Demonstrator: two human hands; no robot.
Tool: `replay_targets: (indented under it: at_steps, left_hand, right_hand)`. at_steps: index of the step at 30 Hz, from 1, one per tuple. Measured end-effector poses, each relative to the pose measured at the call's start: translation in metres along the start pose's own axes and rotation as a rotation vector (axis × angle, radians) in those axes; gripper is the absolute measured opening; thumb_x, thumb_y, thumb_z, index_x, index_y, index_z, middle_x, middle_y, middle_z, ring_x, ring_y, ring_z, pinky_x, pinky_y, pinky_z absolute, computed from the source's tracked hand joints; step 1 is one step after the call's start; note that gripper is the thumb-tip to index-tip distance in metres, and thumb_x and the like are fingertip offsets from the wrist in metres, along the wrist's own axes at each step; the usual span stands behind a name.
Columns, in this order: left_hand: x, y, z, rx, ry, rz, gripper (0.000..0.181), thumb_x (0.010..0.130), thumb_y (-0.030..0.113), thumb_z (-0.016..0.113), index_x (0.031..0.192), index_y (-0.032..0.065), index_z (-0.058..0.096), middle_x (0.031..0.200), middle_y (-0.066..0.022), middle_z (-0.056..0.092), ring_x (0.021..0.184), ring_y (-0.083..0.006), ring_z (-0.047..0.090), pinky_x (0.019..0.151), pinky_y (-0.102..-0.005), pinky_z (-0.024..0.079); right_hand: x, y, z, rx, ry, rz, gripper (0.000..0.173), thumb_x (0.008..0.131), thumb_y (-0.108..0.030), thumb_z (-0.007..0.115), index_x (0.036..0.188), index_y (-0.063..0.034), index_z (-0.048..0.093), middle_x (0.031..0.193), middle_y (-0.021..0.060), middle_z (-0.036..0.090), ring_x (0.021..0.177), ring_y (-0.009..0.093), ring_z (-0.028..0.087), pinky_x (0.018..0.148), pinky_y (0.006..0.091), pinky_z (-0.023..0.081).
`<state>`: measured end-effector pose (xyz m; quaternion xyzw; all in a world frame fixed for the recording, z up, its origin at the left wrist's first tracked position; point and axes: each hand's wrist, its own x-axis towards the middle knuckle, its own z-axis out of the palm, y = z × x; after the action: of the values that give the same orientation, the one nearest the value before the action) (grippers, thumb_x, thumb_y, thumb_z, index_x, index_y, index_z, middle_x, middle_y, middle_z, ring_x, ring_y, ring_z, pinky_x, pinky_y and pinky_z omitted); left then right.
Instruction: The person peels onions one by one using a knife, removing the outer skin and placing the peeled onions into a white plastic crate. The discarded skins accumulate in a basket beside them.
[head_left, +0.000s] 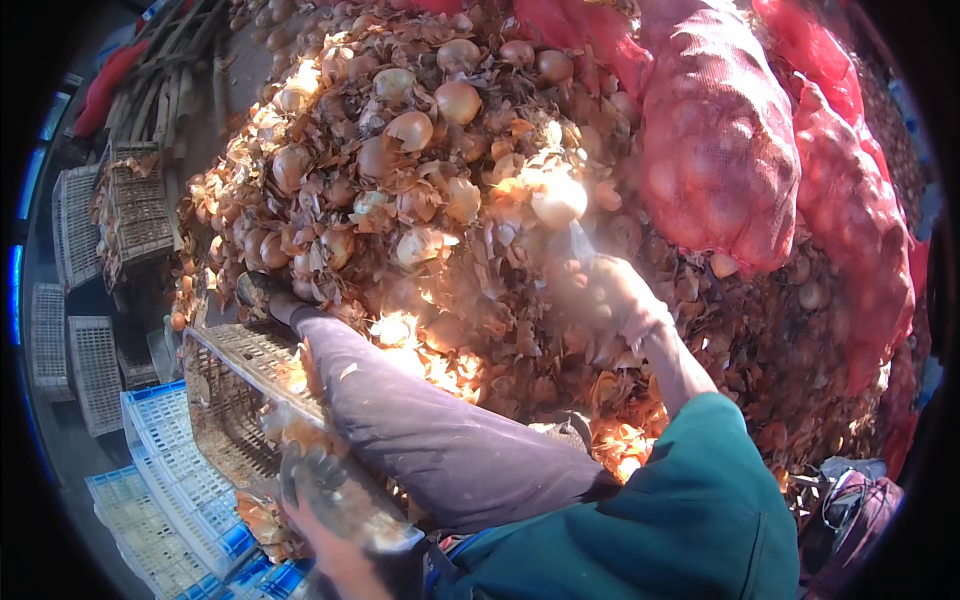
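In my right hand (611, 289), fingers closed, is a small knife (580, 241) whose pale blade points up at a bright, sunlit onion (559, 201). The blade's tip is touching the onion or very close to it. My left hand (322, 484), in a grey glove, is low at the left, over the near side of a dirty plastic crate (232, 409). Motion blurs this hand, and whether it holds something cannot be made out. Brownish onion skins (262, 525) lie beside it. Before me spreads a large heap of onions (457, 102) and loose dry skins.
Full red mesh sacks (720, 150) lie on the heap at the right. My outstretched leg (435, 420) crosses between heap and crate. Blue-and-white crates (180, 450) stand at lower left, with grey crates (94, 375) beyond. Wooden slats (161, 97) lie at upper left.
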<state>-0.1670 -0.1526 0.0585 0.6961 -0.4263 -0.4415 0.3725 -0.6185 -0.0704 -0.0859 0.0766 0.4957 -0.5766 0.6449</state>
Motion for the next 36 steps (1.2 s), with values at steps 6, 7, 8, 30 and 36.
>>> replay_targets:
  at_steps: [6, 7, 8, 30, 36]
  left_hand:
    - [-0.023, 0.031, 0.028, -0.144, -0.068, 0.042, 0.043, 0.099, 0.021, 0.060, 0.138, 0.0019, 0.055, 0.112, -0.0133, 0.067, 0.086, -0.0215, 0.071, 0.070, -0.0322, 0.059]
    - [-0.020, 0.029, 0.032, -0.161, -0.098, 0.034, 0.046, 0.097, 0.017, 0.062, 0.139, 0.0008, 0.053, 0.114, -0.0149, 0.067, 0.088, -0.0227, 0.071, 0.072, -0.0338, 0.061]
    - [-0.017, 0.027, 0.032, -0.171, -0.119, 0.026, 0.049, 0.095, 0.012, 0.064, 0.140, -0.0002, 0.051, 0.116, -0.0165, 0.067, 0.091, -0.0239, 0.072, 0.073, -0.0354, 0.062]
    - [0.019, -0.069, -0.130, -0.237, 0.166, 0.170, 0.056, 0.078, 0.004, 0.073, 0.131, 0.0013, 0.057, 0.117, -0.0118, 0.066, 0.100, -0.0229, 0.068, 0.085, -0.0340, 0.058]
    - [-0.022, -0.060, -0.145, 0.403, 0.075, 0.170, 0.079, 0.061, 0.009, 0.092, 0.131, 0.0026, 0.055, 0.128, -0.0156, 0.061, 0.115, -0.0289, 0.062, 0.098, -0.0395, 0.051]
  right_hand:
    - [-0.096, -0.003, 0.073, -0.071, -0.159, 0.031, 0.014, 0.094, -0.012, 0.058, 0.106, -0.0066, 0.061, 0.067, -0.0046, 0.054, 0.039, 0.002, 0.039, 0.033, 0.0181, 0.027]
    - [-0.106, -0.004, 0.082, -0.089, -0.231, 0.069, 0.017, 0.090, -0.014, 0.061, 0.106, -0.0064, 0.062, 0.067, -0.0055, 0.051, 0.041, 0.002, 0.040, 0.034, 0.0192, 0.027]
    - [-0.113, -0.001, 0.099, -0.033, -0.251, 0.129, 0.019, 0.093, -0.014, 0.057, 0.110, -0.0064, 0.060, 0.070, -0.0053, 0.053, 0.041, 0.002, 0.040, 0.034, 0.0188, 0.027]
    - [-0.157, 0.136, 0.250, -1.366, -0.838, 0.407, 0.025, 0.097, -0.029, 0.058, 0.118, -0.0181, 0.066, 0.081, -0.0003, 0.068, 0.063, 0.014, 0.064, 0.057, 0.0283, 0.052]
    - [-0.154, 0.150, 0.286, -1.573, -0.830, 0.200, 0.024, 0.095, -0.021, 0.059, 0.114, -0.0063, 0.063, 0.080, 0.0202, 0.067, 0.078, 0.034, 0.068, 0.073, 0.0438, 0.052]
